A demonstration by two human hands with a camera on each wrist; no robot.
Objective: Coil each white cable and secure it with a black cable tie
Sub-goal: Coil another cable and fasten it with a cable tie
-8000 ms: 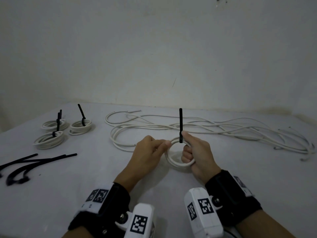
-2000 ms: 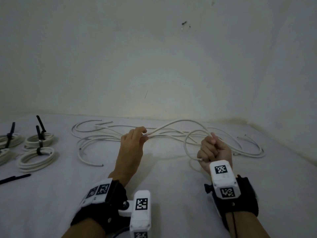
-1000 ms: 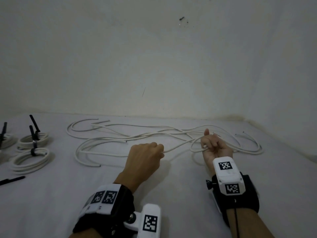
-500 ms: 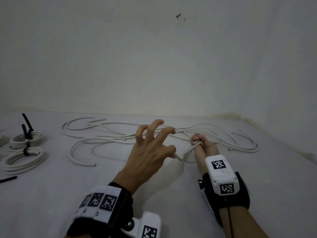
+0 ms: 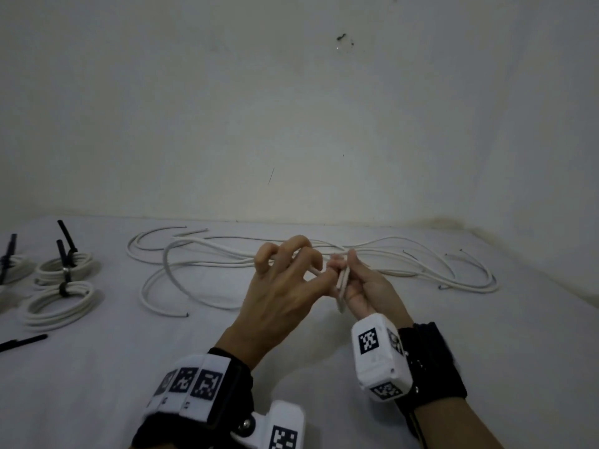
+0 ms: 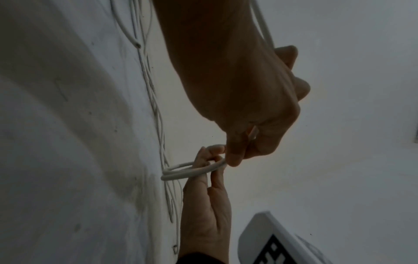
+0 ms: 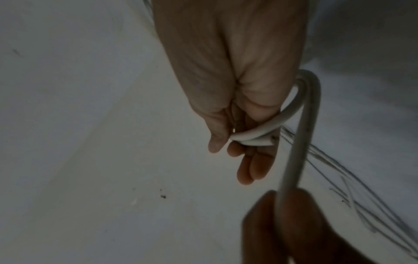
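We are winding a new white cable (image 5: 343, 288), and it sits in the centre of the head view, held up above the worktop (image 5: 97, 367), between our two hands. Our right hand (image 5: 369, 291) is clamped on the first small loops, with the thumb pressing them against the curled fingers; our left hand (image 5: 285, 286) pinches the running part of the cable just beside it, the other fingers spread. The rest of this cable trails back into the loose cables (image 5: 227, 257) lying at the middle of the frame. We judge the cable light but rather stiff and springy: the loops keep a round shape and probably want to open again if the grip relaxes. The smooth jacket may slip, so it is better to hold where the turns cross, all together. At the left of the frame lie the finished coils (image 5: 61, 303), each with a black cable tie (image 5: 64, 288), and one spare tie (image 5: 22, 341) at the lower left edge.
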